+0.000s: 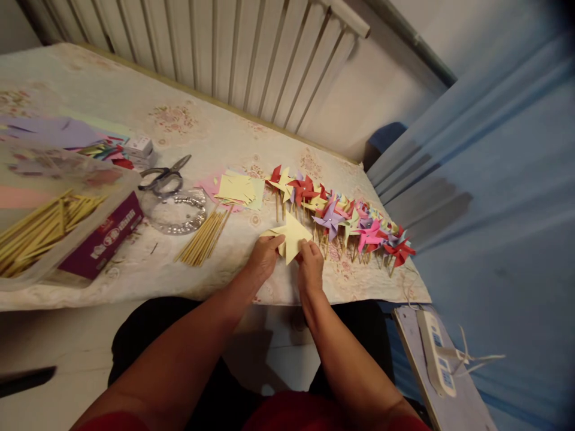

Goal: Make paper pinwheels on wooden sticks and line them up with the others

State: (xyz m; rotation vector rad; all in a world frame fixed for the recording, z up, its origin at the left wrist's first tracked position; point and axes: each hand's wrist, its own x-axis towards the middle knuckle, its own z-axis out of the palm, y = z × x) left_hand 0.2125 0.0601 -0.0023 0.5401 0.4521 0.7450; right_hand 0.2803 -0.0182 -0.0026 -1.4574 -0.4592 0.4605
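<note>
Between my hands is a pale yellow paper pinwheel (294, 233), held just above the near part of the table. My left hand (265, 256) pinches its left side between thumb and fingers. The right edge is gripped by my right hand (311, 260), fingers closed on the paper. Whether a pin sits at its centre I cannot make out. Just beyond lies a stack of yellow paper squares (236, 188) over pink and green sheets. To the left of my hands, a bundle of thin wooden sticks (204, 237) lies on the cloth.
Many finished pinwheels on sticks (332, 218) stand along the right. On the left are a round clear dish of small shiny pieces (179, 224), scissors (164, 178), and a plastic bin (112, 179) holding sticks. A power strip (436, 353) lies at lower right, beside a blue curtain (494, 197).
</note>
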